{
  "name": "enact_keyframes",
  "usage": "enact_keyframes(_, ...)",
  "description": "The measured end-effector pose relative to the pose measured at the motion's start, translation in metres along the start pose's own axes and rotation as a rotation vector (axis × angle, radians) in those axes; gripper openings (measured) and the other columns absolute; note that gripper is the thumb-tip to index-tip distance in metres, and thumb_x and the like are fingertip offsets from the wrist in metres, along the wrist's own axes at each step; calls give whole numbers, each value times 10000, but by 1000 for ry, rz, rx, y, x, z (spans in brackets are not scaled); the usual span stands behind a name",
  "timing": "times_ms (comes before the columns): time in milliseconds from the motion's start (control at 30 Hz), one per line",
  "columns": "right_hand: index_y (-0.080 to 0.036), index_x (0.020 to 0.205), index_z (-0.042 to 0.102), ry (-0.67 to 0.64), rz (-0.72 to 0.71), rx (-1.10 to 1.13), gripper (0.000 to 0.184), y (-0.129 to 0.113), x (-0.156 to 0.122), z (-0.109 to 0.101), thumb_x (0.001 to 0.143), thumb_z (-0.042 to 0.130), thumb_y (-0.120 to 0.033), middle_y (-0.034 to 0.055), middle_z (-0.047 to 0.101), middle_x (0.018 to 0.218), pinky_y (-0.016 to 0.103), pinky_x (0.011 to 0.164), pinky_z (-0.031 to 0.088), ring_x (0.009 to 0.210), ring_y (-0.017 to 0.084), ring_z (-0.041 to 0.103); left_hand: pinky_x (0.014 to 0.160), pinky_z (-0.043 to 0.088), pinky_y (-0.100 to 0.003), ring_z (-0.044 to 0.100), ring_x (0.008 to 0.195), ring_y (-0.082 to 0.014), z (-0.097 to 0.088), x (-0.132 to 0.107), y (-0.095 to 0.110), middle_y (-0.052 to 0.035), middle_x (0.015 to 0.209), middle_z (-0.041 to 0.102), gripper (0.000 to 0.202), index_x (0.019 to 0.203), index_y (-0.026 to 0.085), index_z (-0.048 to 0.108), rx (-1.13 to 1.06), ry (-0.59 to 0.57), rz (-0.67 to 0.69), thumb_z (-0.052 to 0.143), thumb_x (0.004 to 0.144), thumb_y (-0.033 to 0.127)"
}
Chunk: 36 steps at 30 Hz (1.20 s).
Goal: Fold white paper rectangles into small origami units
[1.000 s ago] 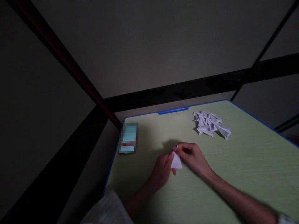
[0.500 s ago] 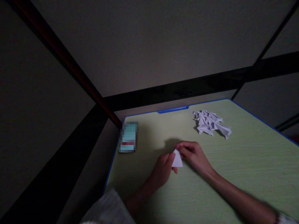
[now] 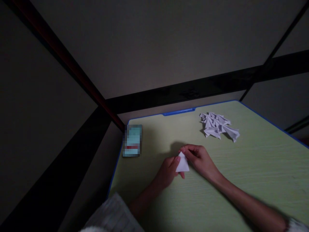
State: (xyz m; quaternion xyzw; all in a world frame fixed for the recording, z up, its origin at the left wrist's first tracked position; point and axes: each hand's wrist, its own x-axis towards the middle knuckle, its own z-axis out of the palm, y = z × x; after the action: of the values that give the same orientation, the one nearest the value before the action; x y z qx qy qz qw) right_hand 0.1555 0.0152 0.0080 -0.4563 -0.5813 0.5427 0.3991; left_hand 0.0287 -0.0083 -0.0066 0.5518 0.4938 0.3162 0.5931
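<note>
A small piece of folded white paper (image 3: 183, 164), roughly triangular with its point away from me, is held between my two hands over the table. My left hand (image 3: 170, 167) pinches its left side, thumb on top and fingers underneath. At the upper tip, the thumb and fingers of my right hand (image 3: 196, 157) are closed on the paper. The fingertips hide that tip, so its fold cannot be made out. Several folded white paper pieces (image 3: 214, 125) lie in a pile beyond my right hand.
The pale green table (image 3: 253, 161) has a blue rim, with a blue bar-shaped part (image 3: 179, 111) at the far edge. A phone (image 3: 132, 140) with a blurred lit screen lies at the left edge. Walls (image 3: 169, 48) stand close behind and left.
The view has shifted very slightly. More of the paper's left side shows beside my left thumb, and both hands keep their grip on it.
</note>
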Motion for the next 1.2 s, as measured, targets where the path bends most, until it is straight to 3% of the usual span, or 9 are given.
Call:
enact_keyframes(233,-171,632,450,0,12,34,266,3,-3,4,753,440,-407,-30,514,438,201,338,343,367,114,504,347,232,-196,298,301,-51,-2,-2,3,31,357,399,453,477,134,486,45,-41,-3,301,770,427)
enact_keyframes(400,-157,538,442,-63,63,87,310,2,-1,6,631,582,-418,-41,487,428,193,343,323,363,91,466,276,224,-186,324,243,-51,1,-2,4,26,367,469,388,512,146,456,0,-14,-64,310,754,412)
enact_keyframes(500,-141,508,473,-29,89,80,318,-1,-1,5,590,615,-413,-35,485,417,193,357,311,368,80,438,248,216,-175,351,226,-56,1,-1,2,30,355,480,375,518,155,428,-35,-6,-131,345,729,454)
enact_keyframes(633,-147,556,486,21,119,158,331,-5,-1,1,636,548,-461,-24,499,413,212,356,320,360,102,453,253,188,-157,296,211,-29,-4,0,3,47,305,427,427,512,127,473,-85,-8,-116,362,722,482)
enact_keyframes(867,-164,478,416,209,15,109,367,-2,2,-6,636,546,-469,-58,349,415,199,349,220,362,58,297,363,375,-176,541,390,-97,-9,0,14,-30,487,586,378,546,115,484,-264,-124,-103,532,606,484)
enact_keyframes(1100,-181,464,357,249,8,75,393,-3,3,-11,676,488,-484,-61,320,408,198,348,210,361,59,275,255,280,-156,436,251,-74,-5,-1,14,22,321,483,324,472,126,485,-70,168,-185,542,595,420)
enact_keyframes(1200,-164,489,426,187,41,76,364,-4,3,-8,609,567,-477,-55,378,421,195,356,236,374,61,313,236,246,-147,393,220,-58,-3,-2,13,36,294,455,318,457,134,472,-25,207,-165,526,613,405)
